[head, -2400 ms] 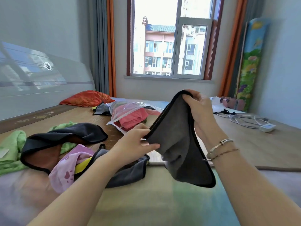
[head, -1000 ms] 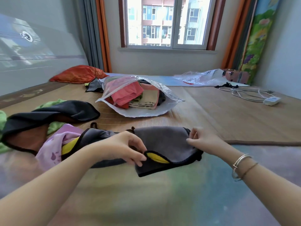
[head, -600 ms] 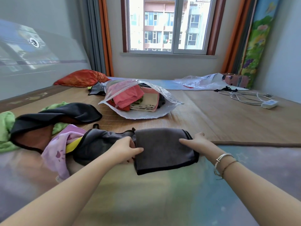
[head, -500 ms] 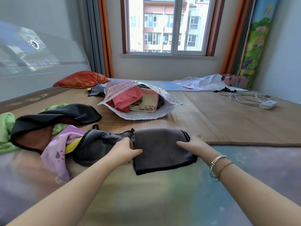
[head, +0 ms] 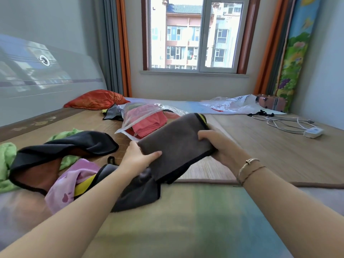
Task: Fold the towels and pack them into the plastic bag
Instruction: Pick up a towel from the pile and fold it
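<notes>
1. a bed (head: 270, 146) covered with a woven mat fills the lower view, its near part under a pale green and blue cover.
2. a heap of loose towels lies at the left: a black towel (head: 74, 144) over a green towel (head: 7, 159), a pink towel (head: 74, 179) beside them, and a dark grey towel (head: 137, 194) under the left forearm.
3. the clear plastic bag (head: 137, 116) lies on the mat further back, mouth toward the camera, with red folded towels (head: 150, 121) inside.
4. the folded grey towel (head: 176, 144), black-edged with a strip of yellow at its far corner, is held off the bed, tilted, in front of the bag's mouth and partly hiding it.
5. the left hand (head: 137, 157) grips the towel's near left end, thumb lying on top, fingers hidden beneath.
6. the right hand (head: 221, 146) holds the right edge, thumb over the top, fingers curled under; two thin bracelets (head: 249, 168) circle that wrist.
7. a white cable and adapter (head: 312, 132) lie on the mat far right, well apart from the towels.
</notes>
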